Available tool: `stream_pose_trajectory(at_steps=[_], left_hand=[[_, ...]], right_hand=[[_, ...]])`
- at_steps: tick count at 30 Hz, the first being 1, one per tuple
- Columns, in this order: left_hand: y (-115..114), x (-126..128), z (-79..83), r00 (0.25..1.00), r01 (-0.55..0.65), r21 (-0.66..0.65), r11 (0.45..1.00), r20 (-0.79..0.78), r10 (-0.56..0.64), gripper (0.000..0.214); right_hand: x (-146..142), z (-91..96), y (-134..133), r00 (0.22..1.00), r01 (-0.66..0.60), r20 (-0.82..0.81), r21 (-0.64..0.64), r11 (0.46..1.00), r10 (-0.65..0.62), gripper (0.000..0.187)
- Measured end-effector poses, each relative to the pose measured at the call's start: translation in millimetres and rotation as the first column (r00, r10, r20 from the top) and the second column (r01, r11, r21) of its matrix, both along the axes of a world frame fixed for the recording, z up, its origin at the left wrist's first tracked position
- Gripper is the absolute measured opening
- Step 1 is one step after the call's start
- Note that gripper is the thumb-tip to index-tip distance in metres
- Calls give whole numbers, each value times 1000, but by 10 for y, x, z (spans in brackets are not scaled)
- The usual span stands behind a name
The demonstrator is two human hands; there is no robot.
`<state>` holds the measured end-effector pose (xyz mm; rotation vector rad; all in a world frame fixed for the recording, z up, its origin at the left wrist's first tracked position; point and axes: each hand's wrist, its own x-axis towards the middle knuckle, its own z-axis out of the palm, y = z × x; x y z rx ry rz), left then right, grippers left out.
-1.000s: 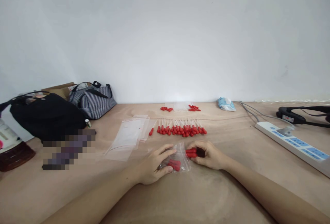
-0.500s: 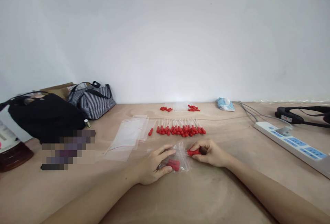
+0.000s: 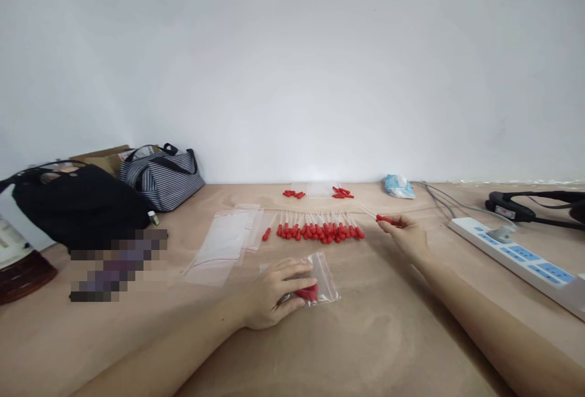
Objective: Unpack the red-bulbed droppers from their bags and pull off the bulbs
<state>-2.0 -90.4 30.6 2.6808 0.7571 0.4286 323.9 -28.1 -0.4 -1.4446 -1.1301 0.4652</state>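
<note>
My left hand (image 3: 278, 292) rests on a small clear zip bag (image 3: 328, 284), fingers curled over it. Inside the bag are droppers with red rubber bulbs (image 3: 311, 293), partly hidden by my fingers. My right hand (image 3: 404, 237) is farther off to the right, its fingers closed round red-bulbed droppers (image 3: 384, 219), with clear tubes pointing toward the back left. I cannot tell how many it holds. Left of that hand lies a row of several red-bulbed droppers (image 3: 326, 231), tubes toward the wall.
Flat clear zip bags (image 3: 223, 241) lie to the left. More droppers (image 3: 342, 193) lie near the wall beside a blue tissue pack (image 3: 398, 186). A white power strip (image 3: 521, 253) and black headset (image 3: 512, 205) are on the right; a striped bag (image 3: 164, 180) and black bag (image 3: 86, 208) on the left.
My right hand has moved away from the zip bag's mouth, out to the right and farther back, with droppers in its fingers. My left hand stays on the bag, its fingers slightly shifted.
</note>
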Motion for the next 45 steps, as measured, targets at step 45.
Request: stream_pose_trajectory(at_steps=[45], left_hand=[[22, 18, -50, 963, -268, -88, 959, 21, 270, 39]], right_hand=[[-969, 69, -557, 416, -776, 540, -209, 595, 732, 30]])
